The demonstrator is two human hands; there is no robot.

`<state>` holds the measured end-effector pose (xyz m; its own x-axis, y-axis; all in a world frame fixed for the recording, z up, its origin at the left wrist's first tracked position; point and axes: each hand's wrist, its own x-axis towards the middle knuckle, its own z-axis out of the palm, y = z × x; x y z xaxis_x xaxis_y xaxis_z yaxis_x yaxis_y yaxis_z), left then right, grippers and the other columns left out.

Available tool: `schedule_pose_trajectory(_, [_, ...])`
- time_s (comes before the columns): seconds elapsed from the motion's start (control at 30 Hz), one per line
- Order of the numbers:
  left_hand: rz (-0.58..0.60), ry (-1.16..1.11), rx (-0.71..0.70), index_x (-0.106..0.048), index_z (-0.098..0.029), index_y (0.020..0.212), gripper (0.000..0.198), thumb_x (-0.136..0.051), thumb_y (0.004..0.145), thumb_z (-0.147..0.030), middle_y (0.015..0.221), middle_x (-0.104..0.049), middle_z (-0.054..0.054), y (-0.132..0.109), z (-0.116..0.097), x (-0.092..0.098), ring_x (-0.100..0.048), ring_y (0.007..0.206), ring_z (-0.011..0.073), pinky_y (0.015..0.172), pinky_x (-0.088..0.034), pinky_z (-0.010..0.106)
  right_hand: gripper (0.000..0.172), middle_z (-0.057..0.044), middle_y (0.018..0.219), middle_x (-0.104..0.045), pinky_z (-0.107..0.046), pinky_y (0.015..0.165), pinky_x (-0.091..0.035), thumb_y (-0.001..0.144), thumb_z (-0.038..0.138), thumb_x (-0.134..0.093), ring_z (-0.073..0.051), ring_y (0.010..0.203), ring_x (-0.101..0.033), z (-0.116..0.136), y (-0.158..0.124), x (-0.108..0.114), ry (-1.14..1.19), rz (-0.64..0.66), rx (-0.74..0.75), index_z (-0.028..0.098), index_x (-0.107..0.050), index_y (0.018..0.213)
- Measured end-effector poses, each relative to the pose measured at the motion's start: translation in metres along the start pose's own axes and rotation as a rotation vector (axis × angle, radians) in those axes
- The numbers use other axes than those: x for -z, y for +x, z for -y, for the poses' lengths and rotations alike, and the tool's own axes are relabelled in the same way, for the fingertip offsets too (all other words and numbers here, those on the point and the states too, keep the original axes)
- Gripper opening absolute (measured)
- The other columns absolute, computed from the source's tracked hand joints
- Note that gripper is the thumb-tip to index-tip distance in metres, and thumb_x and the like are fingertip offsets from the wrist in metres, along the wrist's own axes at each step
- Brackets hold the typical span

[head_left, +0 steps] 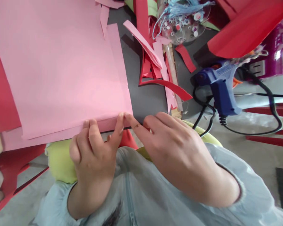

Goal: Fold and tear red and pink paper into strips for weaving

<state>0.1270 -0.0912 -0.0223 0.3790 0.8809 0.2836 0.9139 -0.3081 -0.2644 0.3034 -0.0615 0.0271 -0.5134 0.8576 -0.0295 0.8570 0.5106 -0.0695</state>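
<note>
A large pink paper sheet [68, 69] lies over other pink and red sheets on the dark table, its near edge close to my body. My left hand [96, 160] has its fingertips on that near edge, with the forefinger close to the sheet's right corner. The forefinger of my right hand [179, 153] meets it at the same corner, and its other fingers are curled. Both hands press on the pink paper's edge; the thumbs are mostly hidden below it.
Red and pink paper strips [155, 62] lie right of the sheet. Beyond them are a tray of googly eyes and blue tassels [181, 18], a blue glue gun [223, 88] with a black cord, and a purple power strip [269, 50].
</note>
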Motion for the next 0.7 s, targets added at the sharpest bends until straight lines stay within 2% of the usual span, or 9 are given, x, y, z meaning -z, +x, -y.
schedule_pose_trajectory(0.27, [-0.018, -0.011, 0.025, -0.047, -0.032, 0.151, 0.063, -0.067, 0.091, -0.034, 0.124, -0.061, 0.017, 0.000, -0.004, 0.000, -0.064, 0.112, 0.0332, 0.089, -0.045, 0.045, 0.041, -0.005, 0.060, -0.053, -0.031, 0.055, -0.036, 0.086, 0.001, -0.048, -0.019, 0.060, -0.047, 0.010, 0.003, 0.000, -0.090, -0.014, -0.038, 0.005, -0.076, 0.116])
schedule_pose_trajectory(0.4, [0.003, -0.054, 0.045, -0.042, -0.018, 0.153, 0.065, -0.062, 0.092, -0.023, 0.125, -0.066, 0.019, -0.004, -0.005, 0.000, -0.065, 0.118, 0.0326, 0.094, -0.043, 0.042, 0.047, -0.004, 0.058, -0.052, -0.030, 0.054, -0.036, 0.083, -0.002, -0.047, -0.019, 0.058, -0.046, 0.017, 0.004, 0.002, -0.135, -0.010, -0.045, 0.004, -0.075, 0.120])
schedule_pose_trajectory(0.5, [-0.002, -0.101, 0.069, -0.040, -0.011, 0.154, 0.064, -0.057, 0.092, -0.016, 0.125, -0.070, 0.017, -0.008, 0.001, 0.001, -0.065, 0.120, 0.0298, 0.103, -0.039, 0.041, 0.051, -0.004, 0.057, -0.050, -0.030, 0.053, -0.035, 0.082, -0.004, -0.046, -0.019, 0.057, -0.044, 0.019, 0.004, 0.001, -0.174, -0.018, -0.039, 0.005, -0.073, 0.124])
schedule_pose_trajectory(0.7, [0.006, -0.176, 0.141, -0.044, -0.010, 0.151, 0.063, -0.057, 0.090, -0.012, 0.128, -0.069, 0.017, -0.018, 0.019, 0.002, -0.065, 0.124, 0.0298, 0.110, -0.033, 0.040, 0.049, -0.003, 0.058, -0.049, -0.031, 0.052, -0.036, 0.080, -0.005, -0.049, -0.020, 0.058, -0.044, 0.020, 0.002, 0.001, -0.221, -0.031, -0.007, 0.001, -0.072, 0.123])
